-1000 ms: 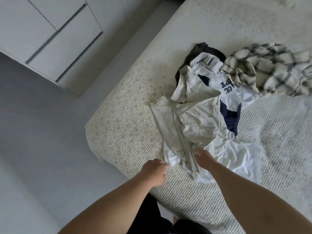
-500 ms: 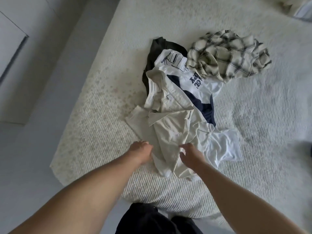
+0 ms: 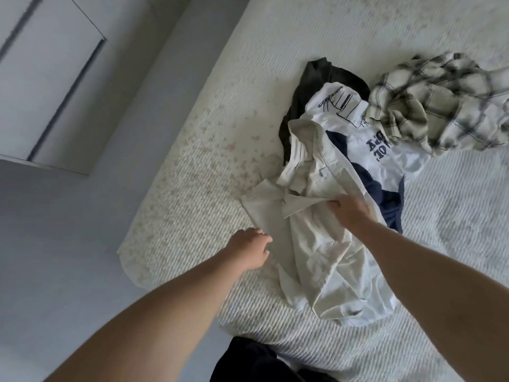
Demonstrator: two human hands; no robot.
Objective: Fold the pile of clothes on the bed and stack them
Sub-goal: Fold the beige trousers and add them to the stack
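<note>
A pile of clothes lies on the bed (image 3: 192, 194). On top is a crumpled cream shirt (image 3: 311, 244). My right hand (image 3: 348, 210) grips a fold of it near its middle. My left hand (image 3: 249, 250) has curled fingers at the shirt's left edge; whether it holds the cloth is unclear. Under the shirt lie a white and navy printed t-shirt (image 3: 385, 158) and a dark green garment (image 3: 305, 89). A beige plaid shirt (image 3: 438, 103) sits bunched at the far right.
The bed's near left corner (image 3: 129, 260) borders grey floor (image 3: 55, 244). A white cabinet with long handle grooves (image 3: 55, 78) stands at the upper left. My dark trousers (image 3: 256, 362) show at the bottom edge.
My right hand has moved up the cream shirt from its lower hem to a fold near its middle. My left hand has shifted to the shirt's left edge. The view has swung.
</note>
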